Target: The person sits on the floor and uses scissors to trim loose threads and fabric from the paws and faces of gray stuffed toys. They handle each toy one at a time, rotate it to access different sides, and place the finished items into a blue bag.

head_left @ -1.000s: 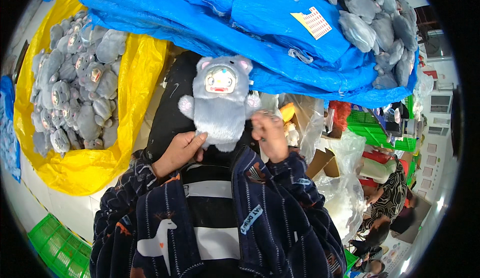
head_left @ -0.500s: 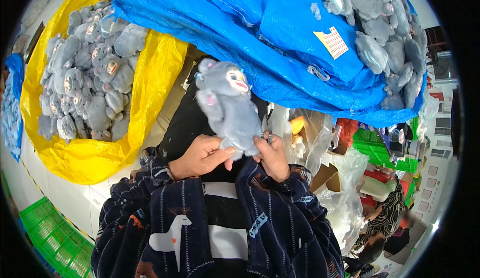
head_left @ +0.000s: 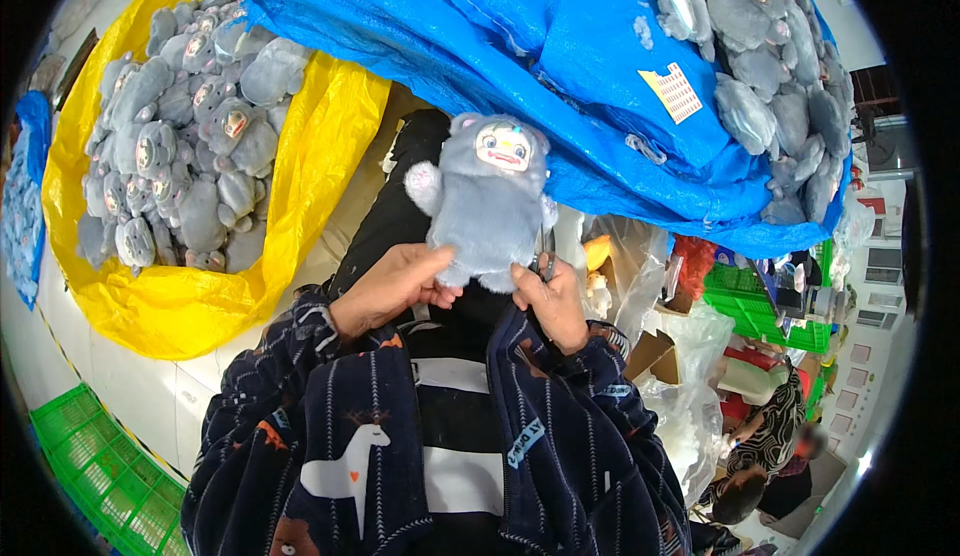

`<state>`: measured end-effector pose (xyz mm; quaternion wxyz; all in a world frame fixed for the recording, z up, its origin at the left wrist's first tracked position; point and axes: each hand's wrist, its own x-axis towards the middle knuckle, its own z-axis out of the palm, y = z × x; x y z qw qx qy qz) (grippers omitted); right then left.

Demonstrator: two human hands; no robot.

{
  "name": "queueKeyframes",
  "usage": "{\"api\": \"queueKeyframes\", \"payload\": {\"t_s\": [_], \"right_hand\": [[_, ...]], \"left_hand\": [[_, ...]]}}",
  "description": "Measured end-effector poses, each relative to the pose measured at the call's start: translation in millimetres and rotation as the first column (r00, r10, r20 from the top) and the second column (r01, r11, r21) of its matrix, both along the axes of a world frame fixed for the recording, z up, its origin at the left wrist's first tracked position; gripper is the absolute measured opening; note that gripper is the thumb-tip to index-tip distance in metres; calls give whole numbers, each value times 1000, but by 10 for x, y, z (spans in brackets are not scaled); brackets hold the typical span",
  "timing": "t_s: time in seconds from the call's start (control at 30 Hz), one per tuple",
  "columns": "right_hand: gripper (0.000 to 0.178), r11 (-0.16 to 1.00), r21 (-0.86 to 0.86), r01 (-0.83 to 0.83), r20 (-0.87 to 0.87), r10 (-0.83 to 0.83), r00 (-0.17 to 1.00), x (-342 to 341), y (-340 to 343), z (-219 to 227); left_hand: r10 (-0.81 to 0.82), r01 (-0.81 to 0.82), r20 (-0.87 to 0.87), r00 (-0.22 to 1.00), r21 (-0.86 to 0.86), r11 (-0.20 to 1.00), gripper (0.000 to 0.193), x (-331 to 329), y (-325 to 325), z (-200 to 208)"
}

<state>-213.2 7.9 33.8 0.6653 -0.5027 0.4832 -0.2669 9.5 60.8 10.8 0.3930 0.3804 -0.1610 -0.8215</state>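
A grey plush toy (head_left: 482, 211) with rounded ears and a pale printed face is held up in front of me, face toward me. My left hand (head_left: 395, 284) pinches its lower left corner between thumb and fingers. At the lower right corner, the thumb and fingers of my right hand (head_left: 553, 301) close on the fur. That same hand also keeps a pair of small metal scissors (head_left: 547, 246), blades pointing away from me. Part of the scissors is hidden by the fingers and the toy.
To the left stands a yellow sack (head_left: 330, 166) heaped with similar grey plush pieces (head_left: 190, 146). A blue sheet (head_left: 450, 36) spreads across the far side, with more plush pieces (head_left: 775, 96) at its right. Clear plastic bags (head_left: 680, 426) lie at right; a green crate (head_left: 110, 476) sits lower left.
The plush toy has turned from tilted, side-on to upright with its face toward me. My left hand has shifted up slightly, and both hands keep hold of the toy's lower end.
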Motion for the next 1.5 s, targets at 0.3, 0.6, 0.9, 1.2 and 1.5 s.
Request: {"api": "queueKeyframes", "payload": {"t_s": [0.3, 0.6, 0.9, 1.2, 1.5], "right_hand": [[31, 625, -741, -247, -420, -144, 896, -21, -58, 404], [28, 825, -546, 149, -287, -351, 891, -121, -141, 226], [30, 980, 34, 195, 59, -196, 979, 145, -56, 390], [45, 375, -708, -598, -549, 240, 801, 310, 85, 318], [15, 891, -293, -346, -214, 292, 932, 211, 61, 214]], "left_hand": [[119, -53, 177, 977, -339, 939, 30, -201, -79, 106], [87, -121, -117, 989, -328, 937, 39, -166, -98, 109], [-47, 166, 262, 964, -457, 874, 26, -70, -75, 148], [211, -204, -38, 977, -475, 856, 58, -10, 115, 320], [402, -409, -75, 913, -161, 898, 37, -3, 107, -306]]}}
